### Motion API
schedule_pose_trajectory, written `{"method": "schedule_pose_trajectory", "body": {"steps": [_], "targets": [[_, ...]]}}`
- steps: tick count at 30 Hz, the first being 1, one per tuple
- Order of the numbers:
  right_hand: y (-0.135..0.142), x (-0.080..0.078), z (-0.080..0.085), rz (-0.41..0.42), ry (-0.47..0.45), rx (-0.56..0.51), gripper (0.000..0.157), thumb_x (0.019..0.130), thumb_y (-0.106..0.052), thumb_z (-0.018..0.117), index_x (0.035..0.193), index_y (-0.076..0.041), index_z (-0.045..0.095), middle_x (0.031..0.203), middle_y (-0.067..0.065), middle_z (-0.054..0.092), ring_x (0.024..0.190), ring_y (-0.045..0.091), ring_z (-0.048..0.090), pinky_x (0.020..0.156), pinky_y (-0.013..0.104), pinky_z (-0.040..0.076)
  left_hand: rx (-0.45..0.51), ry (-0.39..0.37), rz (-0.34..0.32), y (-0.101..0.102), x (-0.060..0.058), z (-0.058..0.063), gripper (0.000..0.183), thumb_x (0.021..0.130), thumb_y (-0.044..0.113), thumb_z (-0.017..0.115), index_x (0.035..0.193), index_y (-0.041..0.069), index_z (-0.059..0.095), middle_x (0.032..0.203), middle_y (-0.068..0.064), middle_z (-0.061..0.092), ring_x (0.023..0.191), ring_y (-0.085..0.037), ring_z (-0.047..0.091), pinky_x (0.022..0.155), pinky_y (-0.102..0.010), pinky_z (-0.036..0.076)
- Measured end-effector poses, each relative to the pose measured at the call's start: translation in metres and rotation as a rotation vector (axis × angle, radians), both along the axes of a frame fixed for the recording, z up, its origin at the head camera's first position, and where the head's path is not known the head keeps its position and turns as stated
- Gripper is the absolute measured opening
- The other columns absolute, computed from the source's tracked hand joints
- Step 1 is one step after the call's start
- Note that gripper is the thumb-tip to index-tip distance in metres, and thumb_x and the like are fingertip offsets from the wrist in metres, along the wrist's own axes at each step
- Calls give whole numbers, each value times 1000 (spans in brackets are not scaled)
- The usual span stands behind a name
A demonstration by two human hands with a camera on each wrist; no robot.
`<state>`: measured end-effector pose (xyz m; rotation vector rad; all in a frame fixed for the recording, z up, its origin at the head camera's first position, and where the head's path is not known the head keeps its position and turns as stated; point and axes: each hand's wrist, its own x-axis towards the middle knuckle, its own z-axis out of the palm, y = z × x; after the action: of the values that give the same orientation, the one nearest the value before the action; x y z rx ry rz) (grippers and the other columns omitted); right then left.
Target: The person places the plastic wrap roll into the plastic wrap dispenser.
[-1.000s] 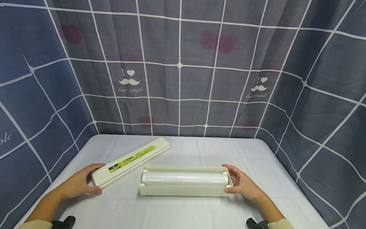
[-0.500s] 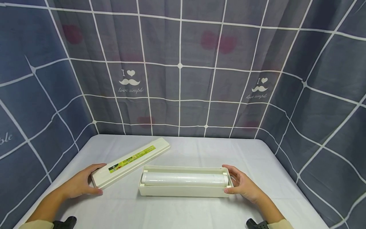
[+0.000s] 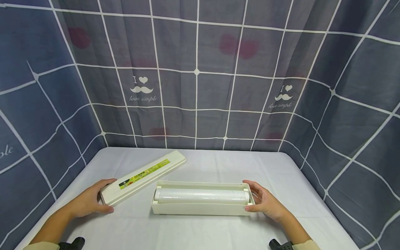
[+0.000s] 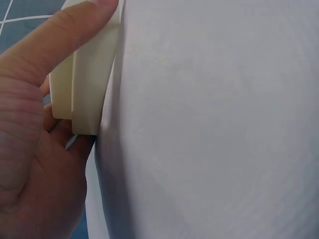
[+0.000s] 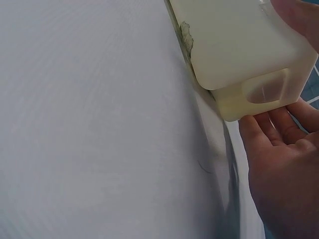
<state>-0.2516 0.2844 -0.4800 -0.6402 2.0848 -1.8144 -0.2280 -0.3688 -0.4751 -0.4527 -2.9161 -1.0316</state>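
Note:
A cream plastic lid (image 3: 143, 175) with a yellow-green label lies slantwise on the left of the table. My left hand (image 3: 89, 199) grips its near left end, thumb on the front side and fingers round the back. In the left wrist view, the lid's end (image 4: 92, 89) sits between thumb and fingers. Right of the lid stands an uncovered cling film box (image 3: 200, 208), a wrapped white roll (image 3: 203, 196) lying inside. My right hand (image 3: 265, 201) holds the box's right end, thumb at the front wall. In the right wrist view, an oval opening shows in the box end (image 5: 294, 82).
A white cloth (image 3: 203, 232) covers the table. Dark blue-grey curtains (image 3: 212, 90) with a white grid enclose the back and both sides. The lid's far end reaches behind the box's left corner.
My left hand has shifted very slightly to the right at the lid's end. The lid, the box and my right hand look the same.

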Motion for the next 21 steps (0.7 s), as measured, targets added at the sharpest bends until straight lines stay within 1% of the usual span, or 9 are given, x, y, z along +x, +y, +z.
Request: {"method": "schedule_pose_trajectory", "body": {"steps": [7, 10, 12, 14, 16, 18, 21], "targets": [[0, 1, -1, -11, 4, 11, 100, 78, 4, 82, 157, 7, 21, 152, 35, 33, 127, 2, 56, 103, 17, 51, -36, -5, 23, 3, 3, 3, 105, 65, 39, 96, 149, 4, 44, 144, -22, 54, 114, 16, 38, 87, -9, 40], [-1, 1, -1, -17, 3, 15, 100, 78, 3, 82, 157, 7, 21, 152, 35, 33, 127, 1, 55, 103, 17, 50, -51, 4, 30, 5, 3, 3, 106, 64, 40, 96, 149, 5, 44, 143, -22, 54, 119, 2, 45, 87, -10, 39], [-1, 1, -2, -19, 5, 20, 101, 78, 3, 83, 158, 7, 20, 153, 35, 33, 127, 1, 55, 103, 16, 50, -57, 3, 32, 6, 3, 3, 107, 64, 40, 96, 149, 3, 44, 143, -23, 54, 124, -12, 49, 86, -12, 39], [-1, 1, -2, -22, 6, 24, 102, 78, 2, 83, 158, 7, 19, 154, 35, 33, 127, 0, 55, 103, 16, 50, -68, 5, 31, 7, 3, 3, 107, 64, 40, 96, 149, 2, 43, 143, -24, 54, 126, -29, 52, 85, -13, 40], [-1, 1, -2, -25, 4, 25, 103, 78, 2, 83, 158, 7, 19, 154, 35, 32, 127, 0, 55, 103, 16, 50, -76, 5, 28, 8, 2, 3, 108, 64, 41, 96, 149, 1, 42, 142, -25, 54, 127, -38, 53, 85, -15, 41], [-1, 0, -3, -27, 4, 25, 103, 78, 3, 83, 158, 7, 18, 154, 35, 33, 126, 1, 55, 103, 16, 51, -83, 11, 26, 8, 2, 3, 107, 65, 41, 96, 149, 1, 42, 142, -25, 54, 128, -41, 53, 86, -17, 42], [0, -1, -3, -29, 4, 20, 103, 77, 3, 83, 158, 7, 19, 154, 35, 33, 126, 1, 55, 103, 16, 50, -93, 19, 30, 9, 2, 4, 106, 66, 42, 95, 148, 1, 43, 142, -24, 55, 126, -39, 54, 86, -17, 43]]}}
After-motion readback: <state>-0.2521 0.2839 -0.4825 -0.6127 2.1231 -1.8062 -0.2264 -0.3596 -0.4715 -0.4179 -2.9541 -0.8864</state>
